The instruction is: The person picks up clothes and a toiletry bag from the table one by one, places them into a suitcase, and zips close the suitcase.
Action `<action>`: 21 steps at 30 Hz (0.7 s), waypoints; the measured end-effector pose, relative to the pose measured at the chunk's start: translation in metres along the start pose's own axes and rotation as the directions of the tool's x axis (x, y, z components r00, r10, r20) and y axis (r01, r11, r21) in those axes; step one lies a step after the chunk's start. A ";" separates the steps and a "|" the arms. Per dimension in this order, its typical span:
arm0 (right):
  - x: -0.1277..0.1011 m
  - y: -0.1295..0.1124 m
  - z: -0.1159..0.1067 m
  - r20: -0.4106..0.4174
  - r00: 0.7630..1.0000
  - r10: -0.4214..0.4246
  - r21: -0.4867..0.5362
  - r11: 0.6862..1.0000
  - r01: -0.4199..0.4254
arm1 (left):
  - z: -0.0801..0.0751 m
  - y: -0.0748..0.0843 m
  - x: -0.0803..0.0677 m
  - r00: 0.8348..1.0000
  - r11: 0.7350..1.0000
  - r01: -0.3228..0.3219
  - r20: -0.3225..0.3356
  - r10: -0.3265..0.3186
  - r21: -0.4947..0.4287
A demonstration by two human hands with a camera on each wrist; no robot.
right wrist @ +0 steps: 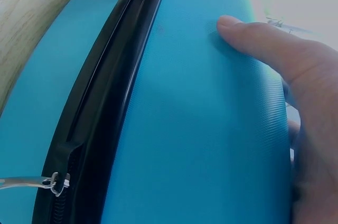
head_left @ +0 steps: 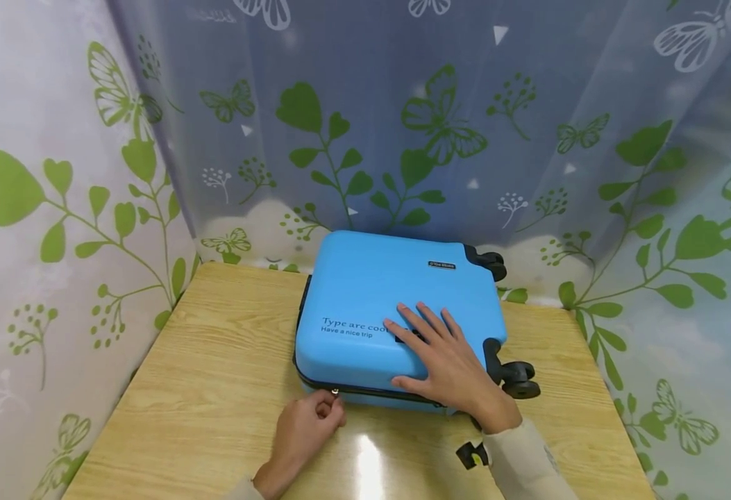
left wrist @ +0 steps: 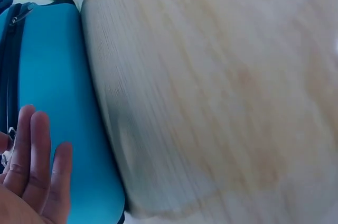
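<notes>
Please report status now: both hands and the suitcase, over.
Left hand pinches zipper pull at near edge. Right hand flat on blue suitcase, lying on wooden table. Nothing in the way.

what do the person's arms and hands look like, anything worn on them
Both hands are bare: no gloves, rings or watch show. The right hand comes out of a light beige long sleeve that ends at the wrist. A small black clip-like part with a yellow-green spot sits beside that cuff. The left hand shows only a sliver of similar pale sleeve at the frame's bottom edge.
</notes>
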State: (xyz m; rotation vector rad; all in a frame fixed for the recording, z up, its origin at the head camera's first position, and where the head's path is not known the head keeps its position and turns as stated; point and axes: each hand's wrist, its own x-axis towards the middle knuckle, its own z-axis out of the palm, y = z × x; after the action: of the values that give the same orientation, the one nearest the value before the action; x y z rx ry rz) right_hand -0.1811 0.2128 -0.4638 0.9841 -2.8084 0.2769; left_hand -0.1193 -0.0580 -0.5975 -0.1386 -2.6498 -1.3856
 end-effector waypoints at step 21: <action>-0.001 0.003 -0.004 0.043 0.999 -0.025 -0.019 0.999 0.026 | -0.052 -0.041 0.014 0.823 0.720 -0.475 -0.033 0.567 0.506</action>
State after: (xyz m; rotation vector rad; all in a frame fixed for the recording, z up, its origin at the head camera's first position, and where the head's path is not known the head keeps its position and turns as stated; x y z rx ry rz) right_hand -0.1817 0.2164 -0.4602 1.0333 -2.8289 0.2267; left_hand -0.1342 -0.1240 -0.5992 -0.6149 -2.4193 -0.5124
